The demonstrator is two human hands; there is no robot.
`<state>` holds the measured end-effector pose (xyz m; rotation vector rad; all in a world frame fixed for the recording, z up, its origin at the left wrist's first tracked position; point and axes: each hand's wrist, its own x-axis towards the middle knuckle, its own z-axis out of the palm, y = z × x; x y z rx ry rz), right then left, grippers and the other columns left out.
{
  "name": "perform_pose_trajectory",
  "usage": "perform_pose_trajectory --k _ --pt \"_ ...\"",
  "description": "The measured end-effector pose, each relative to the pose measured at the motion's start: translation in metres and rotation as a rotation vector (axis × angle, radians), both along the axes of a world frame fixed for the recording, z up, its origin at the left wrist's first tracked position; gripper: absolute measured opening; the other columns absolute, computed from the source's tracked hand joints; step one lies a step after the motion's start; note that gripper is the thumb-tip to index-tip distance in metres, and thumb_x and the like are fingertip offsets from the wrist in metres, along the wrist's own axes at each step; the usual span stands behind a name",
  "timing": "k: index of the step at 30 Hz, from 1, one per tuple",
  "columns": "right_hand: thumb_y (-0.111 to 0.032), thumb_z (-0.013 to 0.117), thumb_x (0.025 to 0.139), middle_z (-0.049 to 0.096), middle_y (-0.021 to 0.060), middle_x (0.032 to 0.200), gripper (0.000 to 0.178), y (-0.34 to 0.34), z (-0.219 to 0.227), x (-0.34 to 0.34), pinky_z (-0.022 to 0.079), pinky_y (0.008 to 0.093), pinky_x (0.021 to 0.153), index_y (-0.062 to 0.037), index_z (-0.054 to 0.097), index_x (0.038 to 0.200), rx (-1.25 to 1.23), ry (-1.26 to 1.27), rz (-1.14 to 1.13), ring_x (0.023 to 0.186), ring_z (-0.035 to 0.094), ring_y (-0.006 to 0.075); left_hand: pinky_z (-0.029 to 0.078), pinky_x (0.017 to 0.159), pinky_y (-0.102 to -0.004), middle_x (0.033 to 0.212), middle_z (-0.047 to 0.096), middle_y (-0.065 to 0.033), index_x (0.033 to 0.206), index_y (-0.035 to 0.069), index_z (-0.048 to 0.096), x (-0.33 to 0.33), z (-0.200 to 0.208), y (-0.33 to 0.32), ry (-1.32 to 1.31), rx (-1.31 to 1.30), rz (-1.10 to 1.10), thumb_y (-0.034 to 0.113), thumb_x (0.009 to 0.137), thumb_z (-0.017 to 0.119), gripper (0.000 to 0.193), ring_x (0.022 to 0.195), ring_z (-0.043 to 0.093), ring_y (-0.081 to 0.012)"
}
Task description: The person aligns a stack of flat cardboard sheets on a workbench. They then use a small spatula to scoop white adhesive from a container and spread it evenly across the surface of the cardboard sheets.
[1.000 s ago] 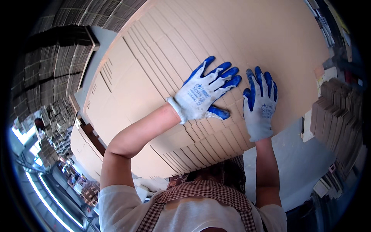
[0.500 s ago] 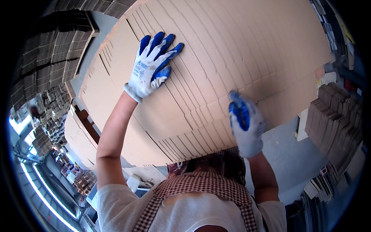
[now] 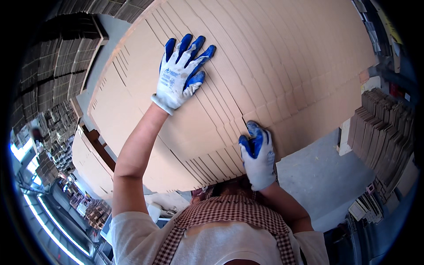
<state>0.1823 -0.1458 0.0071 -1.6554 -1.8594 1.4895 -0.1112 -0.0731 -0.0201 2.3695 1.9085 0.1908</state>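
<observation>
Overlapping flat cardboard sheets (image 3: 287, 53) spread in a wide, staggered fan in front of me, their edges forming many thin slanting lines. My left hand (image 3: 179, 79), in a white glove with blue-coated fingers, lies flat on the sheets left of centre, fingers spread. My right hand (image 3: 258, 154), gloved the same way, is at the near part of the fan, right of centre. Its thumb and fingers are apart, with the fingertips at the sheet edges. A dark gap shows under one edge just beyond those fingertips. No sheet is visibly pinched in either hand.
Stacked folded cardboard (image 3: 66, 62) stands at the far left, and another cardboard stack (image 3: 380, 132) is on the right. Grey floor (image 3: 318, 170) shows at the near right. Beside the fan on the left lies another cardboard pile (image 3: 90, 159).
My right hand has moved left and nearer to me, onto the sheet edges. My left hand has slid slightly right, still flat. A dark gap has appeared at one edge by the right fingertips.
</observation>
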Motion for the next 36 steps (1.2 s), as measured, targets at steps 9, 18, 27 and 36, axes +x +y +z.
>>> perform_pose_trajectory --k 9,18,27,36 --pt "-0.011 0.074 0.086 0.065 0.0145 0.109 0.037 0.011 -0.012 0.001 0.052 0.0419 0.089 -0.0061 0.062 0.121 -0.281 0.038 -0.133 0.098 0.065 0.0329 0.015 0.124 -0.0534 0.159 0.040 -0.0103 0.151 0.019 0.048 -0.003 0.006 0.001 -0.006 -0.029 -0.011 0.051 0.101 0.034 0.061 0.150 0.030 -0.0341" --pt "-0.006 0.072 0.085 0.066 0.0130 0.107 0.037 0.004 -0.010 0.001 0.053 0.0407 0.089 -0.0058 0.062 0.121 -0.275 0.096 -0.206 0.098 0.066 0.0312 0.013 0.124 -0.0542 0.161 0.037 -0.0110 0.152 0.017 0.047 -0.004 0.012 0.002 -0.032 -0.048 -0.032 0.063 0.100 0.030 0.072 0.151 0.028 -0.0347" --pt "-0.005 0.071 0.085 0.063 0.0154 0.112 0.038 0.001 -0.010 0.003 0.053 0.0427 0.088 -0.0064 0.061 0.122 -0.178 0.055 -0.150 0.099 0.065 0.0344 0.016 0.124 -0.0547 0.160 0.039 -0.0096 0.152 0.019 0.047 0.006 0.011 0.004 -0.017 -0.075 -0.006 0.064 0.093 0.053 0.074 0.150 0.029 -0.0334" --pt "-0.004 0.072 0.085 0.064 0.0151 0.111 0.038 0.005 -0.007 0.002 0.054 0.0408 0.085 -0.0074 0.062 0.121 -0.183 0.043 -0.150 0.097 0.066 0.0335 0.017 0.124 -0.0547 0.158 0.041 -0.0082 0.150 0.021 0.049 0.009 0.008 0.006 -0.029 -0.052 0.015 0.062 0.090 0.060 0.074 0.150 0.031 -0.0324"
